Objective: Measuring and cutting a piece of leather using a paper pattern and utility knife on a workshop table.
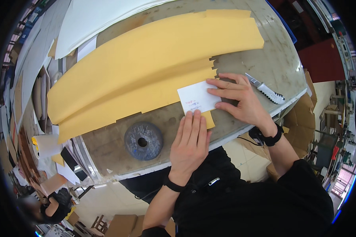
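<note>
Pressing flat w/ both hands, nothing clenched: left hand [190,142] and right hand [241,98] are pinning a white label [197,98] onto the yellow cardboard [146,63] near the table's front edge. Prob could be going on skewed if a palm's sliding; utility knife [267,91] is sitting near the right hand.

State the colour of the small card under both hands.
White, with small handwriting on it: the card lies on yellow cardboard. Seen in the head view.
</note>
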Tool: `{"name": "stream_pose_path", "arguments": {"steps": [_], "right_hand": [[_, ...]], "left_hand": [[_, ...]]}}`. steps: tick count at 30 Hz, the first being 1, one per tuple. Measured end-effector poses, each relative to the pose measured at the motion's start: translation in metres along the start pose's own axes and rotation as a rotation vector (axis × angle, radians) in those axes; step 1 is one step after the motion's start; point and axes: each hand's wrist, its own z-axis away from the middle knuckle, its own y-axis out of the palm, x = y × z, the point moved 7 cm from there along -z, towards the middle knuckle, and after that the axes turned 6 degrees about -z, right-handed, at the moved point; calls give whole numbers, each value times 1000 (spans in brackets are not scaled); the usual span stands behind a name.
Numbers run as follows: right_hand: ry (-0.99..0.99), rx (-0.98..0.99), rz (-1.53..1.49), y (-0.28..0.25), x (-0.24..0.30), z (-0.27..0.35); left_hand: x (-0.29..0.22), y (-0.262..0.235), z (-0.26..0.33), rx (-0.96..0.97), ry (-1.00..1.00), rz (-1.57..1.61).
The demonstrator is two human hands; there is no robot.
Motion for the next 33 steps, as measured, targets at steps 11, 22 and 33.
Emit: {"name": "stream_pose_path", "arguments": {"steps": [11,22,33], "right_hand": [[2,-33,-36,0,-2,1],[6,-23,-13,-1,-1,1],[-44,-60,53,0,1,1]], "left_hand": [[0,1,0,19,5,4],[1,0,0,-4,4,29],[3,-1,0,-19,-22,58]]}}
